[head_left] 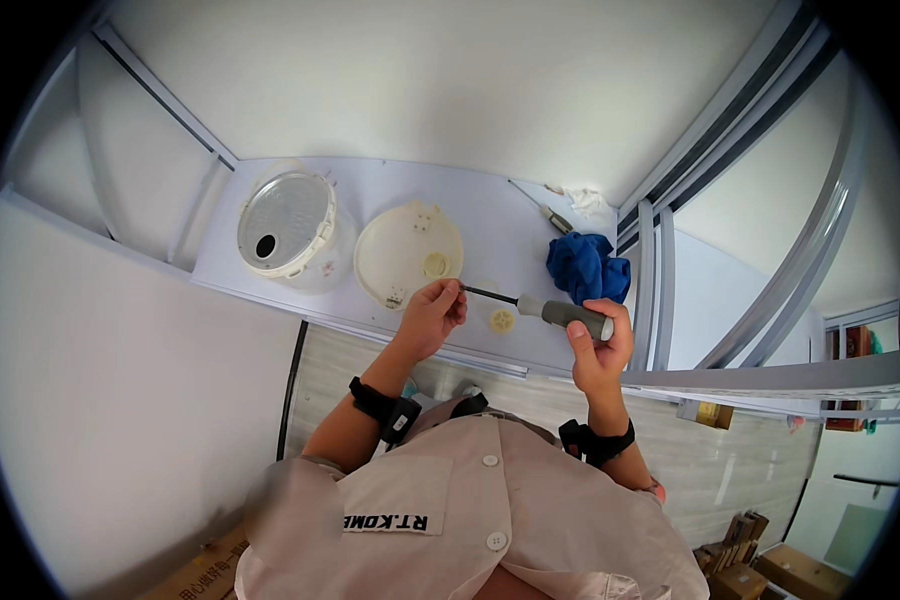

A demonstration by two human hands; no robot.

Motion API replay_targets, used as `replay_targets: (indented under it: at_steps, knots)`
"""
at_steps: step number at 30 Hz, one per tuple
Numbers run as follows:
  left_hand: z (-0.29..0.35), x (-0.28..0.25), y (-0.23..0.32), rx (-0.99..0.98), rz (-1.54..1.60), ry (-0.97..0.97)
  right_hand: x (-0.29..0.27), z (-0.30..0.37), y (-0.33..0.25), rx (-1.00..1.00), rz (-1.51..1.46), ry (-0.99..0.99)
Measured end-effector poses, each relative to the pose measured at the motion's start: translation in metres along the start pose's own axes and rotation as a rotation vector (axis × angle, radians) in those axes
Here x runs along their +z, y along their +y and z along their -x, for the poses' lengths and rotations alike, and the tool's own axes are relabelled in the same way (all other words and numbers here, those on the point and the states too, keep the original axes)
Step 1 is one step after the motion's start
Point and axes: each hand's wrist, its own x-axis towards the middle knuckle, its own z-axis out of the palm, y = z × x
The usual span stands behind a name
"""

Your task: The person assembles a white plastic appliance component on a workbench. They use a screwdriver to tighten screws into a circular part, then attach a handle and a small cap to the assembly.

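My right hand [602, 348] is wrapped round the grey handle of a screwdriver [560, 313], held level above the worktop. The dark shaft points left, and its tip meets the pinched fingertips of my left hand [433, 318]. Whether a small part also sits between those fingers is hidden. Just beyond my left hand lies a round, cream-white lid [390, 245] with a yellowish round cap [436, 264] on it. A small yellowish slotted disc [501, 321] rests on the worktop below the shaft.
On the white worktop [500, 210], a white bucket [322, 262] with a silvery top stands at the left. Toward the right are a crumpled blue cloth [588, 266], a second screwdriver [550, 213] and white tissue [588, 201]. Metal frame posts [654, 290] border the right side.
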Motion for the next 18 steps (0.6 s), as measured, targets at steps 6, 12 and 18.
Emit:
replay_targets:
  at_steps: [6, 12, 18]
  knots:
    - [0.009, 0.015, 0.003, -0.080, 0.145, -0.006, -0.004, 0.003, 0.002, -0.025, -0.027, -0.022]
    - [0.006, 0.010, -0.003, -0.094, 0.165, -0.043, -0.006, 0.001, -0.001, -0.061, -0.003, -0.054]
    - [0.005, 0.009, -0.003, -0.082, 0.129, -0.053, -0.004, -0.007, -0.006, -0.160, 0.023, -0.126]
